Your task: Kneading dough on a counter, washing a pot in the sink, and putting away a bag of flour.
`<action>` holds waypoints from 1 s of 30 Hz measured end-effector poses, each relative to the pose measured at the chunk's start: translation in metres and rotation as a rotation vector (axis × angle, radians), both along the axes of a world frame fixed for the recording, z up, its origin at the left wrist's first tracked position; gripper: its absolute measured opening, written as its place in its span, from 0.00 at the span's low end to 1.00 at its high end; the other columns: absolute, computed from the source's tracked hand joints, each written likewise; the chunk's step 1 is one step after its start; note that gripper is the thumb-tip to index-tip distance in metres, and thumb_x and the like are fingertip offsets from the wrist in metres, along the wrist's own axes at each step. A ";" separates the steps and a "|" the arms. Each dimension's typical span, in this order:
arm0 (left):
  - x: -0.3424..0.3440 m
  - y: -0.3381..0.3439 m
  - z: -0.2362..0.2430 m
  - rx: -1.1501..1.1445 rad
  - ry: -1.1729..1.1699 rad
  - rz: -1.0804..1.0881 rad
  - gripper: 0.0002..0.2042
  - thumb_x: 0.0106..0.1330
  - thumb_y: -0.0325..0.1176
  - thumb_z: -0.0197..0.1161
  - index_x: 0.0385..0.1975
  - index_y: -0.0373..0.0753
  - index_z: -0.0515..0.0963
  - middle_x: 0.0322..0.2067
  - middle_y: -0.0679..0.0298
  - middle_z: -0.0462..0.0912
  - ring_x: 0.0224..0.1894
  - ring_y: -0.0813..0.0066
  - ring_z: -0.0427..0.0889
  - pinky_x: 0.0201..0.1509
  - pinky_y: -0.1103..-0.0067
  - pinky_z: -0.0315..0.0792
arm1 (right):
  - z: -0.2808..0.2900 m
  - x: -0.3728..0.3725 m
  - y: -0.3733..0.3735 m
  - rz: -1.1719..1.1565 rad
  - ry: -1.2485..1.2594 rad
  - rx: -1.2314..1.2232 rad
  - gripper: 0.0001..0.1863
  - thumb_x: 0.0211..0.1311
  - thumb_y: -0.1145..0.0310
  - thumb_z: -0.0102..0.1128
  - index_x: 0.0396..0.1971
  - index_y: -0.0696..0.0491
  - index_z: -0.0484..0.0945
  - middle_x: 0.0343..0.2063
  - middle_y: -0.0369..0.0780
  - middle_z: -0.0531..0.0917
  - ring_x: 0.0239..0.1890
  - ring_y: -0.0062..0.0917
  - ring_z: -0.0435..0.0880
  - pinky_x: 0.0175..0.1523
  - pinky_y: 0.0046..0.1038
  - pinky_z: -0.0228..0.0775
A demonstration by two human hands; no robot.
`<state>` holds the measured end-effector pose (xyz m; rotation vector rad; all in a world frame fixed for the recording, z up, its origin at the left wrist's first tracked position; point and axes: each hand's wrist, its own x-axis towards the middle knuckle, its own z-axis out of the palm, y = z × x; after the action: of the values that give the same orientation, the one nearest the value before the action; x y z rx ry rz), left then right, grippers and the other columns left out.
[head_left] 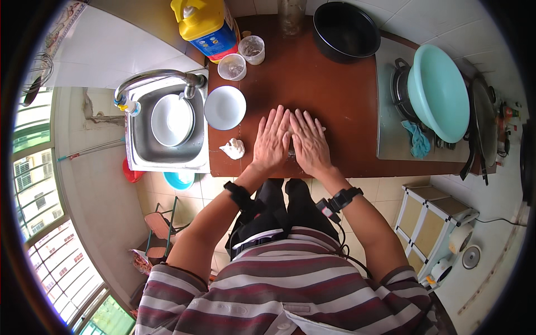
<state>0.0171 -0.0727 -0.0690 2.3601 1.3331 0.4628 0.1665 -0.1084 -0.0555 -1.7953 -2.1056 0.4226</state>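
My left hand [272,139] and my right hand [310,142] lie palm down, side by side on the brown countertop [350,95], fingers stretched out. Something pale, mostly hidden, shows beside and under them; I cannot make out what it is. A white, irregular soft lump [233,148] sits left of my left hand. Behind it stands a white bowl [225,107]. Farther back are a translucent cup [232,67] and a second cup [251,49], both with whitish residue inside.
A steel sink [139,153] at the left holds stacked white dishes [170,120]. A yellow jug [205,33] and a black pot [346,30] stand at the back. On the stove [391,145] at the right are a mint basin [438,92] and a blue cloth [416,139]. A folding chair [159,223] stands below.
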 end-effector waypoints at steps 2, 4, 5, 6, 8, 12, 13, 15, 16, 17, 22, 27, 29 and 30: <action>0.003 0.004 0.002 0.039 0.032 0.024 0.27 0.70 0.39 0.42 0.69 0.39 0.54 0.70 0.54 0.52 0.71 0.55 0.52 0.72 0.60 0.46 | -0.002 -0.003 0.007 -0.020 -0.026 0.016 0.27 0.72 0.60 0.33 0.69 0.51 0.55 0.69 0.40 0.58 0.72 0.33 0.51 0.74 0.40 0.38; 0.018 0.046 0.001 0.118 0.043 0.071 0.26 0.70 0.39 0.41 0.67 0.38 0.56 0.68 0.53 0.55 0.70 0.56 0.53 0.71 0.59 0.46 | -0.004 0.000 0.055 -0.076 -0.134 0.070 0.28 0.72 0.59 0.32 0.69 0.52 0.55 0.69 0.39 0.57 0.72 0.33 0.50 0.74 0.42 0.35; 0.022 0.066 -0.004 0.165 0.057 0.115 0.25 0.70 0.38 0.40 0.66 0.38 0.58 0.68 0.53 0.56 0.71 0.58 0.53 0.72 0.59 0.45 | -0.004 -0.001 0.079 -0.099 -0.143 0.069 0.29 0.72 0.57 0.31 0.68 0.53 0.55 0.69 0.40 0.57 0.72 0.33 0.50 0.74 0.42 0.35; 0.030 0.082 -0.004 0.166 0.085 0.142 0.25 0.70 0.39 0.40 0.66 0.38 0.58 0.68 0.53 0.56 0.71 0.58 0.52 0.72 0.59 0.44 | -0.007 0.005 0.098 -0.115 -0.105 0.062 0.29 0.72 0.55 0.30 0.68 0.54 0.55 0.69 0.42 0.56 0.72 0.34 0.49 0.74 0.41 0.35; 0.032 0.087 -0.004 0.173 0.117 0.171 0.25 0.71 0.40 0.40 0.66 0.38 0.58 0.69 0.53 0.55 0.71 0.58 0.51 0.72 0.59 0.43 | -0.010 0.012 0.106 -0.067 -0.038 0.014 0.32 0.72 0.51 0.29 0.67 0.57 0.55 0.70 0.45 0.53 0.73 0.35 0.48 0.74 0.41 0.33; 0.004 0.056 -0.004 -0.026 -0.030 0.104 0.23 0.72 0.42 0.42 0.63 0.37 0.61 0.69 0.53 0.53 0.72 0.57 0.50 0.72 0.60 0.44 | 0.006 0.040 0.069 0.135 0.117 -0.060 0.30 0.65 0.56 0.52 0.62 0.57 0.63 0.68 0.46 0.57 0.71 0.38 0.53 0.72 0.39 0.44; 0.000 0.048 0.003 -0.032 -0.062 0.056 0.22 0.72 0.41 0.44 0.61 0.37 0.64 0.68 0.52 0.55 0.71 0.56 0.52 0.72 0.60 0.47 | 0.005 0.046 0.056 0.146 0.139 0.030 0.27 0.62 0.63 0.60 0.59 0.56 0.67 0.65 0.45 0.64 0.69 0.39 0.57 0.71 0.39 0.49; -0.005 0.038 0.020 -0.028 -0.163 -0.017 0.18 0.67 0.36 0.55 0.55 0.38 0.69 0.61 0.52 0.67 0.64 0.52 0.63 0.66 0.62 0.58 | -0.003 0.044 0.041 0.084 0.219 0.075 0.24 0.57 0.68 0.63 0.54 0.55 0.70 0.58 0.43 0.71 0.64 0.38 0.65 0.66 0.38 0.57; -0.002 0.031 0.028 -0.060 -0.218 -0.012 0.17 0.61 0.30 0.61 0.51 0.39 0.72 0.48 0.55 0.77 0.53 0.52 0.73 0.56 0.65 0.68 | -0.008 0.045 0.041 0.026 0.297 0.119 0.23 0.52 0.74 0.66 0.50 0.53 0.73 0.52 0.41 0.78 0.59 0.38 0.72 0.62 0.37 0.64; -0.001 0.026 0.032 -0.029 -0.225 0.032 0.16 0.60 0.30 0.63 0.48 0.39 0.74 0.41 0.56 0.78 0.43 0.54 0.76 0.48 0.67 0.71 | 0.000 0.040 0.045 0.036 0.305 0.130 0.23 0.52 0.74 0.66 0.50 0.53 0.73 0.52 0.41 0.78 0.59 0.38 0.72 0.62 0.37 0.64; 0.022 0.028 0.042 -0.239 -0.430 0.399 0.12 0.57 0.37 0.66 0.36 0.36 0.78 0.35 0.54 0.78 0.36 0.54 0.78 0.40 0.66 0.73 | 0.043 0.022 0.060 -0.168 0.721 0.006 0.16 0.56 0.80 0.56 0.45 0.58 0.76 0.46 0.45 0.80 0.49 0.36 0.80 0.53 0.31 0.73; 0.020 0.050 0.002 -0.300 -0.370 0.381 0.15 0.55 0.34 0.65 0.42 0.35 0.79 0.38 0.53 0.78 0.40 0.54 0.79 0.43 0.68 0.74 | 0.023 -0.009 0.052 -0.069 0.481 0.081 0.31 0.64 0.78 0.45 0.67 0.55 0.54 0.66 0.51 0.58 0.67 0.44 0.61 0.68 0.36 0.57; 0.016 0.049 0.000 -0.052 -0.441 0.365 0.20 0.56 0.33 0.65 0.49 0.35 0.76 0.40 0.52 0.78 0.45 0.55 0.78 0.48 0.70 0.74 | 0.014 -0.002 0.046 -0.056 0.440 0.052 0.34 0.65 0.79 0.45 0.69 0.53 0.47 0.68 0.51 0.53 0.69 0.45 0.56 0.69 0.37 0.56; 0.018 0.047 0.003 -0.316 -0.577 0.508 0.23 0.58 0.35 0.62 0.53 0.35 0.74 0.44 0.51 0.78 0.49 0.56 0.76 0.52 0.70 0.72 | 0.012 0.002 0.045 0.021 0.482 0.013 0.34 0.65 0.79 0.47 0.69 0.52 0.48 0.68 0.51 0.53 0.68 0.45 0.57 0.69 0.37 0.57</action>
<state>0.0348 -0.0253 -0.0659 1.4588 1.5528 0.9158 0.1680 -0.0632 -0.0437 -1.4784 -1.7837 0.7589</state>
